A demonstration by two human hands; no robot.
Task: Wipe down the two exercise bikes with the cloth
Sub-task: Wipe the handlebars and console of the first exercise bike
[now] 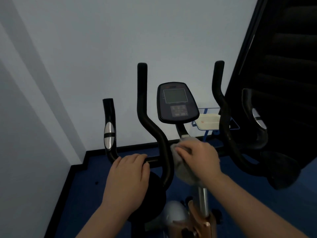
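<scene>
right hand [199, 156]: clamped on grey cloth [181, 166], pressed at handlebar centre below console [176, 102] | left hand [127, 172]: fingers curled over crossbar [154, 160] of exercise bike

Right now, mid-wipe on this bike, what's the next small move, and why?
Probably slide the cloth up the stem toward the console. The right hand presses it at the stem's base while the left hand steadies the handlebar.
</scene>
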